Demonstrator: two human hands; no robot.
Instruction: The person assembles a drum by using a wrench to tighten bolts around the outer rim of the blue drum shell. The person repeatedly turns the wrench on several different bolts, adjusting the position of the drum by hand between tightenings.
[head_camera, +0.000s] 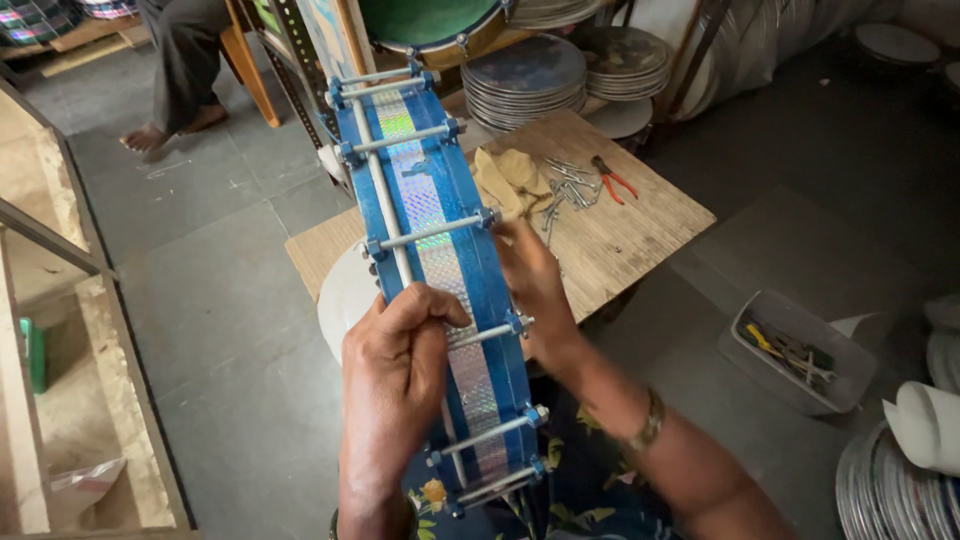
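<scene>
Blue drum (430, 260), shimmering silver holographic band (425, 205)

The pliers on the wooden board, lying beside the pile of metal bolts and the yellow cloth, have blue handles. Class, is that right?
Not quite. The head view shows the pliers with red handles, not blue. The rest holds: they lie on the wooden board beside the metal bolts and the yellow cloth.

Quick count: one blue drum frame (435, 270) stood on edge, six metal tension rods visible across it. One wooden table (640, 235), one yellow rag (508, 180), one red-handled pliers (612, 178), loose bolt pile (565, 190) too jumbled to count. One grey tool tray (790, 350). Three disc stacks behind table.
</scene>
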